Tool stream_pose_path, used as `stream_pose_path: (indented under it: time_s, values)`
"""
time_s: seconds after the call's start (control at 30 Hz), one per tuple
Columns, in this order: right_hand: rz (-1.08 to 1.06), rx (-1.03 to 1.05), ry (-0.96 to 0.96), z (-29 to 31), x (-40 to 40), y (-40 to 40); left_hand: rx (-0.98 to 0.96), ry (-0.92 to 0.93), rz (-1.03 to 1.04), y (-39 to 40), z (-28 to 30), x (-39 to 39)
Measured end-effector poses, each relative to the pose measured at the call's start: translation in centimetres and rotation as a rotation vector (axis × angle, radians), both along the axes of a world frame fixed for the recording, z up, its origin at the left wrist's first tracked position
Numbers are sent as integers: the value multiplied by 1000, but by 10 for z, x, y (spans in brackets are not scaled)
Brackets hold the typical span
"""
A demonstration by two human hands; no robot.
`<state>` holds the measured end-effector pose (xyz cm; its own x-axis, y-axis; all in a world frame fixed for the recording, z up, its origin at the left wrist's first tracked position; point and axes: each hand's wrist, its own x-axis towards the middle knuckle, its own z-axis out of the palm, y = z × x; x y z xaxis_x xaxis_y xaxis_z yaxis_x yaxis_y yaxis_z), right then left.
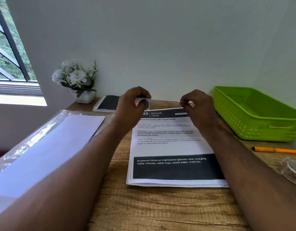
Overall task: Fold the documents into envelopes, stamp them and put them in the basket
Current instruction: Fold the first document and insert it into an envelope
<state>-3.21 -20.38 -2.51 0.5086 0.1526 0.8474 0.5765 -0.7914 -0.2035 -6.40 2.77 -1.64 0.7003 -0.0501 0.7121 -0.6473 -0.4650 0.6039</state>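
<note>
A: Nearest the camera, the stack of printed documents point(174, 147) is lying flat on the wooden desk point(160, 210), near edge squared toward the person. What is the stack offering?

B: Thin office paper, by the look. Light, limp, prone to creasing, and the sheets are likely sliding over one another. The top sheet is the one being worked; those under it are staying flat.

A: Beside it?

B: To the left, a pack of white envelopes point(49, 147) is sitting in a glossy clear wrapper; that film is probably slippery. To the right, an orange pen point(277, 150) and a roll of clear tape point(292, 169) are lying near the desk's edge.

A: Farther out, the hands.

B: The left hand point(130, 105) and right hand point(199, 107) are each pinching a far corner of the top sheet, fingers curled and clamped on the paper. That far edge is lifting clear of the stack and curling toward the person. Corners seem the sensible hold: a sheet this floppy sags if taken mid-edge, and two corners keep the fold square.

A: Risk?

B: Picking up two sheets at once, or a skewed crease.

A: And at the back?

B: The green basket point(260, 117) is standing well apart at right, nothing visible in it from here. A spiral notebook point(107, 102) and a pot of white flowers point(77, 79) are against the wall.
</note>
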Motion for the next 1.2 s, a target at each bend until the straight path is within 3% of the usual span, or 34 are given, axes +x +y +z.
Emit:
stream_pose_path:
  time_s: [0.07, 0.17, 0.23, 0.33, 0.53, 0.63, 0.77, 1.2]
  values:
    - [23, -78, 82, 1, -5, 1, 217, 13, -58, 1, 2, -5]
    - [-24, -338, 406, -7, -10, -1, 674, 280, -42, -2, 0, -11]
    - [6, -429, 628, -13, -7, -1, 710, 426, -60, -10, -5, -13]
    - [26, -361, 848, -14, -7, 1, 723, 451, -26, -24, -20, -5]
    - [19, -264, 721, -17, -14, 19, 969, 550, 103, -31, -44, 17]
    - [51, -216, 746, -28, -14, 43, 971, 578, 108, -32, -44, 16]
    - [-23, -301, 839, -31, -13, 62, 967, 584, 104, -32, -44, 13]
    - [-256, -429, 967, -35, -7, 48, 973, 611, 107, -30, -42, 12]
